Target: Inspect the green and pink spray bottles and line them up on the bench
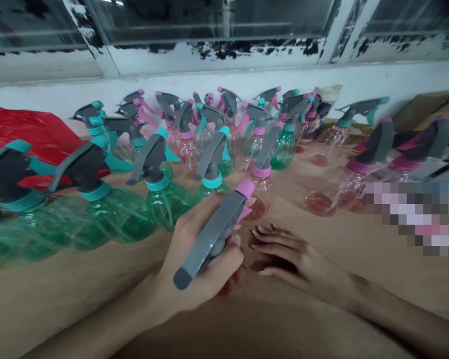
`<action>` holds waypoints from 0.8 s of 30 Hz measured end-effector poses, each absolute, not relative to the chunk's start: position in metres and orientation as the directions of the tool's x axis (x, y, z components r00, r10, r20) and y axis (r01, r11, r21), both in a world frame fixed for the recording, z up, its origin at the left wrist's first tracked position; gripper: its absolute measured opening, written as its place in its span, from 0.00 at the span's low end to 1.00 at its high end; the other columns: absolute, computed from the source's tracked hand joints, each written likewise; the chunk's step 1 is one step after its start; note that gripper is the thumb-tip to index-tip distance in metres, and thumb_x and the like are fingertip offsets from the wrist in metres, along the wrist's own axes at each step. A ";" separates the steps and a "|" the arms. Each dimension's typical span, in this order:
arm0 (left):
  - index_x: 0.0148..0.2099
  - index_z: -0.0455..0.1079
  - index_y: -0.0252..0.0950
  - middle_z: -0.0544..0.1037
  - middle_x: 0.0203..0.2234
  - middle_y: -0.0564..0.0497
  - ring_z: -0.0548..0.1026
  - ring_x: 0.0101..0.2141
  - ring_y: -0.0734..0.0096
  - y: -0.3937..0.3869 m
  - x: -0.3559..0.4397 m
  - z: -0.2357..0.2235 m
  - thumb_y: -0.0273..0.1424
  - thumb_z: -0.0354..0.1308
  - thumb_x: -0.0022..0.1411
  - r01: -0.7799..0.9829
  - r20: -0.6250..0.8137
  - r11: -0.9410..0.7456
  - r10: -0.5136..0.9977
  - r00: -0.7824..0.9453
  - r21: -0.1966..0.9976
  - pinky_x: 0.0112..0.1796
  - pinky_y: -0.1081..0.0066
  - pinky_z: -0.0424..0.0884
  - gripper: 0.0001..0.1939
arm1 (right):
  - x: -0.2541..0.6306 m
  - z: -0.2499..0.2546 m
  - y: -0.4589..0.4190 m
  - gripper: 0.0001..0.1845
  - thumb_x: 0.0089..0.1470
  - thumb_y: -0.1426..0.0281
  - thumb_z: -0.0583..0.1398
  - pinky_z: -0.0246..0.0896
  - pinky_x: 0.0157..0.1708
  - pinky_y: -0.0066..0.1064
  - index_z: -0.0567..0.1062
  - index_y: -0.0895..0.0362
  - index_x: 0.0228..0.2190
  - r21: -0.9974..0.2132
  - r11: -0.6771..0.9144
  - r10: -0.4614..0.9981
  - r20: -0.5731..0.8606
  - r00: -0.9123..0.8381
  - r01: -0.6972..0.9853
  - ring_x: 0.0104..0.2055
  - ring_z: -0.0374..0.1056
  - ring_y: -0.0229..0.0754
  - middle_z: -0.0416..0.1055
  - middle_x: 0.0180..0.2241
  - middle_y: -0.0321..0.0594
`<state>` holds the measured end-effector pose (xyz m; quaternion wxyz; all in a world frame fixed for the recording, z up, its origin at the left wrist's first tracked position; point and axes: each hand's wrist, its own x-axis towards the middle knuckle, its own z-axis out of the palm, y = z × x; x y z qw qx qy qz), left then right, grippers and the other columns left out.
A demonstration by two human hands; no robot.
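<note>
My left hand is wrapped round the neck of a spray bottle with a grey head and a pink nozzle. Most of its pinkish body is hidden under the hand. To the right, my right hand rests low over the tabletop, fingers stretched out and holding nothing. Just beyond both hands stands another clear spray bottle with a pink collar. Left of my left hand is a row of green spray bottles with turquoise collars.
Many more spray bottles crowd the back of the brown table. Pink-collared bottles stand at the right. A red plastic bag lies at the left rear. Behind runs a white wall under windows; a blurred patch covers the right edge.
</note>
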<state>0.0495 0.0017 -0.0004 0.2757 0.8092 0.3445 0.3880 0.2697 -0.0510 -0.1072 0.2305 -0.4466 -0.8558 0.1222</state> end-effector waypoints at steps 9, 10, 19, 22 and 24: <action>0.40 0.64 0.40 0.73 0.33 0.53 0.74 0.31 0.70 -0.003 0.059 -0.006 0.23 0.51 0.55 0.252 0.511 -0.681 0.700 0.499 0.687 0.35 0.70 0.70 0.11 | 0.268 -0.095 -0.053 0.37 0.52 0.53 0.62 0.52 0.60 0.47 0.61 0.54 0.58 -0.506 0.549 0.835 0.285 -0.471 0.666 0.62 0.57 0.49 0.63 0.58 0.47; 0.40 0.64 0.40 0.73 0.34 0.53 0.74 0.32 0.70 -0.004 0.061 -0.006 0.23 0.51 0.55 0.245 0.518 -0.683 0.699 0.494 0.688 0.35 0.70 0.71 0.10 | 0.268 -0.091 -0.054 0.39 0.51 0.52 0.62 0.53 0.60 0.46 0.59 0.54 0.59 -0.526 0.541 0.839 0.278 -0.468 0.656 0.62 0.57 0.49 0.62 0.59 0.48; 0.45 0.64 0.40 0.74 0.33 0.51 0.76 0.33 0.65 -0.013 0.095 -0.011 0.27 0.54 0.58 0.203 0.453 -0.621 0.723 0.522 0.757 0.39 0.62 0.74 0.11 | 0.252 -0.054 -0.075 0.36 0.46 0.51 0.65 0.70 0.41 0.38 0.62 0.53 0.51 -0.653 0.473 0.881 0.356 -0.311 0.592 0.44 0.71 0.47 0.73 0.44 0.42; 0.49 0.63 0.39 0.75 0.40 0.48 0.76 0.39 0.63 -0.017 0.117 -0.010 0.31 0.55 0.60 0.162 0.405 -0.565 0.736 0.543 0.809 0.43 0.62 0.74 0.15 | 0.254 -0.052 -0.083 0.28 0.51 0.55 0.63 0.70 0.39 0.37 0.62 0.53 0.48 -0.629 0.447 0.883 0.423 -0.202 0.636 0.41 0.71 0.46 0.73 0.41 0.41; 0.51 0.63 0.37 0.74 0.44 0.46 0.76 0.41 0.64 -0.018 0.131 -0.008 0.33 0.57 0.60 0.107 0.381 -0.528 0.724 0.575 0.842 0.44 0.64 0.73 0.16 | 0.261 -0.052 -0.087 0.27 0.52 0.57 0.63 0.69 0.42 0.37 0.61 0.53 0.49 -0.600 0.453 0.870 0.460 -0.179 0.659 0.44 0.70 0.46 0.71 0.44 0.43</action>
